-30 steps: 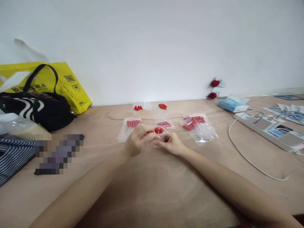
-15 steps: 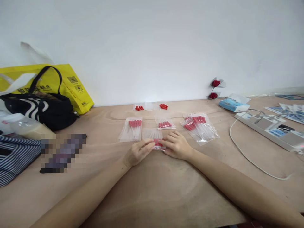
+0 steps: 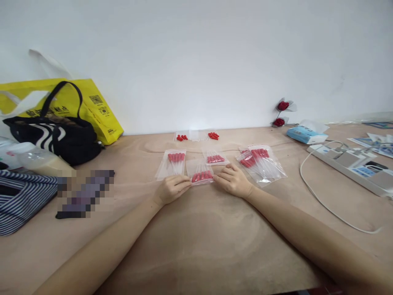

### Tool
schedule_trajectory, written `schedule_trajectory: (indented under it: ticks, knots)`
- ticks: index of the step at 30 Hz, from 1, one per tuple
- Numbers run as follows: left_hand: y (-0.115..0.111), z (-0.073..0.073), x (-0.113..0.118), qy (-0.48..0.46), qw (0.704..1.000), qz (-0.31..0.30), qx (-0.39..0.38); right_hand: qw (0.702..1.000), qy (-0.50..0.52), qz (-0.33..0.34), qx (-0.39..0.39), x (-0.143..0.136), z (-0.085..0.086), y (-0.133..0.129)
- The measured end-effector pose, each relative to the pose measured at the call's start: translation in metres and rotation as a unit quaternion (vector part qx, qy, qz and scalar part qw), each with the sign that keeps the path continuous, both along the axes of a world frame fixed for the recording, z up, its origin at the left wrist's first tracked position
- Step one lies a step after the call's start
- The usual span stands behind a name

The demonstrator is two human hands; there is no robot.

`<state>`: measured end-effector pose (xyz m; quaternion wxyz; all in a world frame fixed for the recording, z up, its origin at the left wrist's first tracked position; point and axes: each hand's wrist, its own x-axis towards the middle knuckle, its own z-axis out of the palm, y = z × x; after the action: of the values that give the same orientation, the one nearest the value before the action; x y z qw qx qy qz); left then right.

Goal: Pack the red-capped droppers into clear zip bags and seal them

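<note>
A clear bag of red-tipped sticks (image 3: 202, 176) lies flat on the wooden table, its red ends toward me. My left hand (image 3: 172, 189) pinches its near left corner with fingers together. At its right edge, my right hand (image 3: 233, 181) has its fingertips closed on the near corner. Just behind is a similar bag (image 3: 215, 158). Another bag with red ends pointing away (image 3: 175, 160) lies to the left. On the right, overlapping bags of red-tipped sticks (image 3: 260, 162) rest beyond my right hand.
Small bags with red pieces (image 3: 213, 135) lie by the wall. At left are a yellow bag (image 3: 104, 119), a black bag (image 3: 76, 141), a bottle (image 3: 39, 162) and striped cloth (image 3: 24, 200). Rightward are a tissue pack (image 3: 303, 134), a power strip (image 3: 353, 168) and a white cable (image 3: 310, 188).
Both hands have moved apart from the middle of the near bag to its two sides, uncovering its red ends. The view has shifted slightly.
</note>
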<state>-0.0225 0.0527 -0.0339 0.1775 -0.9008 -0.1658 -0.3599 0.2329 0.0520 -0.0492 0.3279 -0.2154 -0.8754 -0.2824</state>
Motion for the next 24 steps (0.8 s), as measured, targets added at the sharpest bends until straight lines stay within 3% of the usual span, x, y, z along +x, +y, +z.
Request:
schedule_trajectory:
  ticks: [8, 16, 24]
  knots:
    - [0.005, -0.002, 0.002, -0.008, 1.0, -0.009, 0.006, 0.995, -0.086, 0.005, 0.047, 0.003, 0.005, 0.003]
    - [0.004, -0.003, 0.005, -0.025, 0.999, -0.027, -0.001, 0.996, -0.067, -0.033, 0.051, 0.003, 0.001, 0.004]
    - [0.006, -0.008, 0.011, -0.018, 1.0, -0.012, -0.009, 0.997, -0.023, -0.008, 0.067, -0.033, 0.002, 0.001]
